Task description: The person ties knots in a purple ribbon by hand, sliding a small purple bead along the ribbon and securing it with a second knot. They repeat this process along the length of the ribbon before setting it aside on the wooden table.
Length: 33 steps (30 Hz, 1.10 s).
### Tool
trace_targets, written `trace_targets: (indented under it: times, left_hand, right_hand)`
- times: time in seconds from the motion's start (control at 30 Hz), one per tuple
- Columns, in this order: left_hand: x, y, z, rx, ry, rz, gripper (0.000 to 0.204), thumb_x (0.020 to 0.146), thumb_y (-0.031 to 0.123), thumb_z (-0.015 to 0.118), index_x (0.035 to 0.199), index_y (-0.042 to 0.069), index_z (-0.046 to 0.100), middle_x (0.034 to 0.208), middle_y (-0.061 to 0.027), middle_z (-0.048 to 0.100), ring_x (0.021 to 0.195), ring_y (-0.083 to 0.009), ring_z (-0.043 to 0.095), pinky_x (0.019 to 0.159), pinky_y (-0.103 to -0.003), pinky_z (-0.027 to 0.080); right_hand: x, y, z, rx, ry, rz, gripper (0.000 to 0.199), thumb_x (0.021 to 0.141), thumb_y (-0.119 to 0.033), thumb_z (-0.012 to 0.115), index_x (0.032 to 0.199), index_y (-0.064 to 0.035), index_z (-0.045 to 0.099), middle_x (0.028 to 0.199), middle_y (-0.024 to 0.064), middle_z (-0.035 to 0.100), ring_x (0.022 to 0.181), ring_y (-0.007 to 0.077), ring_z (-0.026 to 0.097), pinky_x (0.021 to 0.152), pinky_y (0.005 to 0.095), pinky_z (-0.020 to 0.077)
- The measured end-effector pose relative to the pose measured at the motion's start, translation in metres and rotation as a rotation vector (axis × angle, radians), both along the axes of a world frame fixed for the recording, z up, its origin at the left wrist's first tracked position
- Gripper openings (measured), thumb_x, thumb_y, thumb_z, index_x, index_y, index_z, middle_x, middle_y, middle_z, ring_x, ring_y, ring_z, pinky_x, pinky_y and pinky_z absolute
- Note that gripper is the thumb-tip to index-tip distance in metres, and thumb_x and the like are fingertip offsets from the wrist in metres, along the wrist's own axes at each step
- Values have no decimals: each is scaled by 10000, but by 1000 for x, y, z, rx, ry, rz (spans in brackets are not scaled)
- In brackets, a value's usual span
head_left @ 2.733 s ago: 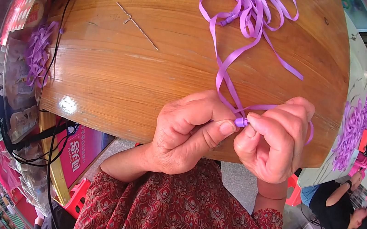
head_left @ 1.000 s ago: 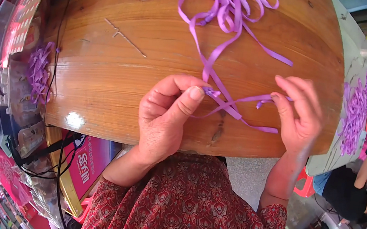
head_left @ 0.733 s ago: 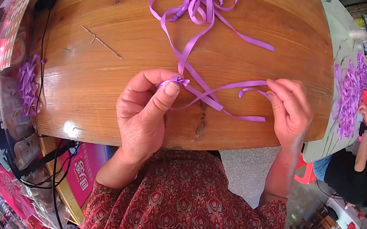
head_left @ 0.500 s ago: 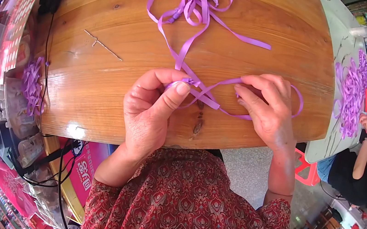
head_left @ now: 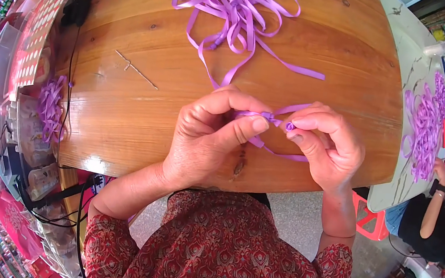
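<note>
My left hand [head_left: 206,134] pinches a purple ribbon [head_left: 269,116] between thumb and forefinger, at a small knot or gathered spot. Close beside it, the fingertips of my right hand [head_left: 331,147] grip a small rolled bit of purple ribbon [head_left: 290,126]. Both hands hover near the front of the wooden table, their fingertips a short gap apart. Ribbon strands run behind the fingers between the two hands. From there a strand leads away to a tangled pile of purple ribbon [head_left: 240,6] at the far side of the table.
A twisted wire tool [head_left: 136,70] lies on the wooden table [head_left: 124,120] at left, near a black cable [head_left: 73,52]. More purple ribbon hangs at the left edge [head_left: 51,108] and heaps on the white side table [head_left: 425,129]. Another person [head_left: 429,228] sits at far right.
My hands have come closer together, the left moving right toward the other. A small rolled ribbon end now shows in my right fingertips. The view has shifted slightly.
</note>
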<state>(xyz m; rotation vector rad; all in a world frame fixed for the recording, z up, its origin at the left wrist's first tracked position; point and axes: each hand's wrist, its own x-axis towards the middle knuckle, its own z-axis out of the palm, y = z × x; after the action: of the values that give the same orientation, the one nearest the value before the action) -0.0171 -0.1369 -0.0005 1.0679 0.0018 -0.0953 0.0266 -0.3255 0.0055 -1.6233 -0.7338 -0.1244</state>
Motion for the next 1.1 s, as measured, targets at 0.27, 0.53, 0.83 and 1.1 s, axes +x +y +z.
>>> trace_targets:
  times: [0.27, 0.53, 0.83, 1.1]
  left_hand:
    - [6, 2, -4, 16, -26, -3, 123, 849, -17, 652, 965, 23, 666, 905, -15, 593, 795, -68, 543, 703, -207, 458]
    - [6, 1, -7, 1, -56, -13, 145, 831, -17, 669, 968, 29, 679, 885, -19, 593, 777, -73, 554, 690, -215, 469]
    - [4, 0, -8, 76, -93, 8, 123, 816, 1, 693, 933, 38, 703, 843, -19, 592, 742, -74, 543, 678, -214, 454]
    - [8, 5, -4, 451, -351, 91, 130, 770, -45, 707, 885, 12, 693, 742, -43, 591, 646, -113, 540, 590, -241, 440]
  right_hand:
    - [6, 11, 4, -24, -71, 11, 196, 765, 86, 684, 936, 15, 619, 865, 128, 660, 762, 213, 635, 662, 297, 508]
    - [9, 9, 6, -61, -169, 56, 203, 769, 84, 679, 947, 17, 609, 867, 138, 638, 775, 249, 617, 662, 324, 499]
    - [7, 14, 2, -58, -146, -30, 193, 718, 28, 737, 888, -47, 684, 797, 61, 658, 664, 167, 615, 555, 258, 470]
    - [5, 11, 5, -175, -171, 27, 137, 767, 33, 697, 892, 7, 648, 809, 116, 630, 706, 212, 594, 608, 297, 478]
